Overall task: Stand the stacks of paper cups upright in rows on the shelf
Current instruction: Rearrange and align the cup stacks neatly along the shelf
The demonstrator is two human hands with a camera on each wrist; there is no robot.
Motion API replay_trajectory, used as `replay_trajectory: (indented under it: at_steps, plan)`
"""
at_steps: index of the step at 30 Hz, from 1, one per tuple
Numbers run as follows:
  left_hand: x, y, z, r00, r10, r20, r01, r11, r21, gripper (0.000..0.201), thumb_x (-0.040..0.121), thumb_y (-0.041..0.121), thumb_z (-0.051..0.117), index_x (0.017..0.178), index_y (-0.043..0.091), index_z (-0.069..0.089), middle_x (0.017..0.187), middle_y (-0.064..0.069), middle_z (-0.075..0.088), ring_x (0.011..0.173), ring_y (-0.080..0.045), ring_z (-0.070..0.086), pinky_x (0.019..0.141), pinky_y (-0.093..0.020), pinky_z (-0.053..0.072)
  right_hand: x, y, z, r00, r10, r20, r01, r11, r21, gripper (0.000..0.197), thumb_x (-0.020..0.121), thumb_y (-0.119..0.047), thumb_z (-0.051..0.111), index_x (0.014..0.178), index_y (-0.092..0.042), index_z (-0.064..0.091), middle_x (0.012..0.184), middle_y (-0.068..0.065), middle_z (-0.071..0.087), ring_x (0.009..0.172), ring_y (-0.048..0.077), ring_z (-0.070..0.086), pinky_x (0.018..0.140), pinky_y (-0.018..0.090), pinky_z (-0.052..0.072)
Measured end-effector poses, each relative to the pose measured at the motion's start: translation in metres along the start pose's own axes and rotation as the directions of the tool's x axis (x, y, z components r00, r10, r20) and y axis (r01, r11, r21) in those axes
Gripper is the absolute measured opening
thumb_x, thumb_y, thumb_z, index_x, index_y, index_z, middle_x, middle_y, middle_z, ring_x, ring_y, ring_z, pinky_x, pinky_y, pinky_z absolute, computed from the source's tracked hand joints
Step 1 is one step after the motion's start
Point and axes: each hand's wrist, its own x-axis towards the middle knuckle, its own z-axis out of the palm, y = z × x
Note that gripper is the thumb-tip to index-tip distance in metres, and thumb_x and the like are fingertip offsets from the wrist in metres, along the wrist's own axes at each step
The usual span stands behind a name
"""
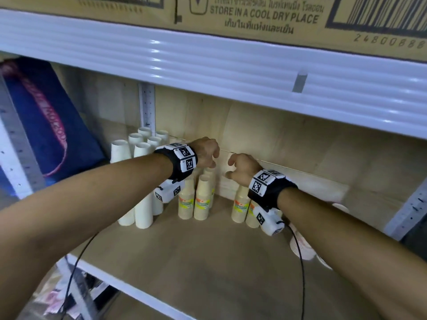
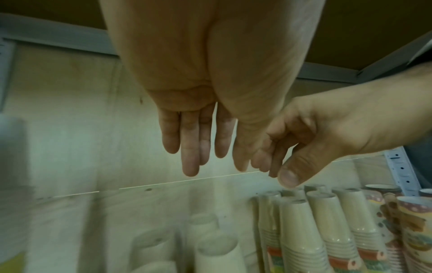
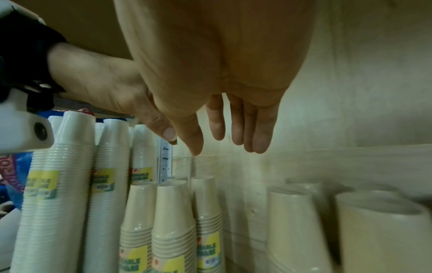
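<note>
Several tall white cup stacks (image 1: 143,204) stand upright at the back left of the wooden shelf (image 1: 208,262). Beside them stand two beige labelled stacks (image 1: 202,197), then a gap, then two more beige stacks (image 1: 240,204). My left hand (image 1: 213,158) hovers over the first beige pair and holds nothing; its fingers (image 2: 190,157) hang straight. My right hand (image 1: 231,168) hovers above the second pair with relaxed fingers (image 3: 259,136), also holding nothing. The right wrist view shows the white stacks (image 3: 58,175) and beige stacks (image 3: 173,221) below both hands.
Patterned cups (image 1: 300,245) lie at the shelf's right, partly behind my right forearm. A cardboard box (image 1: 254,15) sits on the white shelf above (image 1: 208,65), close over the hands. A blue bag (image 1: 46,123) leans at the left. The shelf's front half is bare wood.
</note>
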Motion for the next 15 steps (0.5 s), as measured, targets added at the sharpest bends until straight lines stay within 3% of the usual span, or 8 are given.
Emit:
replay_trajectory:
  at_steps: [9, 15]
  plan:
    - [-0.028, -0.032, 0.017, 0.998, -0.049, 0.030, 0.049, 0.999, -0.004, 0.040, 0.088, 0.031, 0.067, 0.125, 0.019, 0.060, 0.127, -0.004, 0.053, 0.115, -0.022, 0.053, 0.087, -0.027, 0.042, 0.011, -0.039, 0.032, 0.994, -0.076, 0.076, 0.076, 0.997, -0.006, 0.036, 0.083, -0.033, 0.070, 0.115, -0.018, 0.062, 0.118, 0.004, 0.061, 0.105, 0.025, 0.059, 0.083, 0.030, 0.049]
    - [-0.036, -0.037, 0.028, 0.995, -0.040, 0.090, 0.040, 0.999, -0.004, 0.038, 0.086, 0.024, 0.069, 0.121, 0.011, 0.065, 0.122, -0.009, 0.063, 0.112, -0.026, 0.058, 0.093, -0.038, 0.050, 0.014, -0.050, 0.044, 0.985, -0.098, 0.142, 0.097, 0.995, 0.012, 0.025, 0.081, -0.024, 0.068, 0.105, -0.019, 0.065, 0.112, 0.005, 0.065, 0.100, 0.025, 0.062, 0.079, 0.030, 0.051]
